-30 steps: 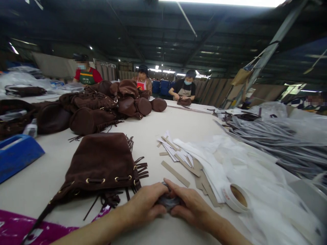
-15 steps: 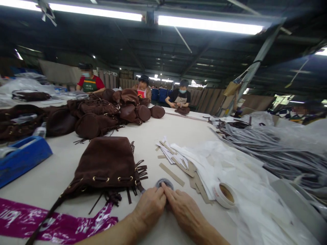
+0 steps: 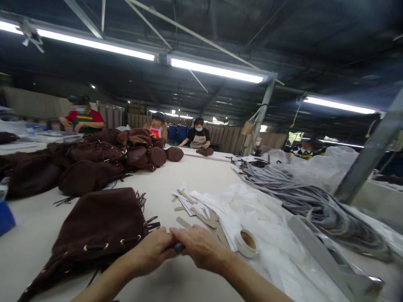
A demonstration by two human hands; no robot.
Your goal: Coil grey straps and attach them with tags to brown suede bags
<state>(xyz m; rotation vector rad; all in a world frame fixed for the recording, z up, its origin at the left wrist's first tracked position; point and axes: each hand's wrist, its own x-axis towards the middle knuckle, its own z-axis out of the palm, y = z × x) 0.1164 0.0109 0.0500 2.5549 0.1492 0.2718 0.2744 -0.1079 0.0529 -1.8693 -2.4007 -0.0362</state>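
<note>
Both of my hands come together above the table, closed around a small grey coil [image 3: 178,247]. It seems to be a strap or strip wound up, mostly covered by my fingers. My left hand [image 3: 154,246] grips its left side, and my right hand [image 3: 201,247] grips the right side with its thumb and fingers. Just left of my left hand lies a dark brown drawstring bag [image 3: 100,218] with metal eyelets and fringe tassels.
Brown bags [image 3: 91,176] are heaped at the left. Ahead lie card strips [image 3: 204,216]; to the right are a tape roll [image 3: 247,243], white wrapping sheets [image 3: 277,251] and a bundle of grey straps [image 3: 302,193]. Co-workers [image 3: 198,136] sit across the table [image 3: 201,170].
The coil, flat on the table under my fingertips before, is now gripped between both hands and tilted. My view has turned right, so the purple printed strip has left it.
</note>
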